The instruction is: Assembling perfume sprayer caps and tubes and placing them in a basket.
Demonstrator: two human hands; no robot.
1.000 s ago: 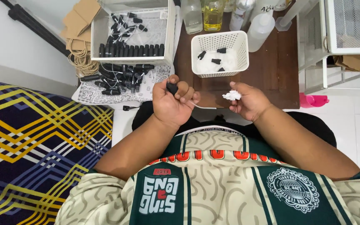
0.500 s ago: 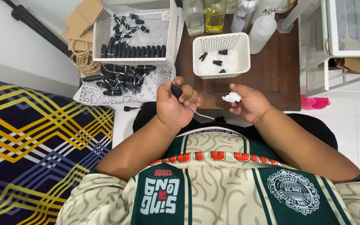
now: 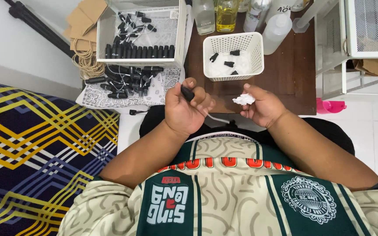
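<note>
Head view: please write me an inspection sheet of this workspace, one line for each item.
Surface: dark wooden table, mostly bare near the hands.
Job's things: black sprayer cap with thin tube; crumpled white tissue.
Clutter: white basket with few black caps; white bin of black caps; loose caps on patterned cloth; bottles.
Grips: left hand closed on the cap; right hand pinches the tissue.
Cables: nothing seen.
Surroundings: striped blanket, paper bags, white shelf.

I see a dark wooden table (image 3: 285,74) carrying a white perforated basket (image 3: 233,57) and, along its far edge, a row of clear bottles (image 3: 241,15). Left of it, a patterned cloth (image 3: 162,89) on the white floor (image 3: 372,126) bears scattered black caps (image 3: 125,81) and a white bin (image 3: 138,32).
</note>
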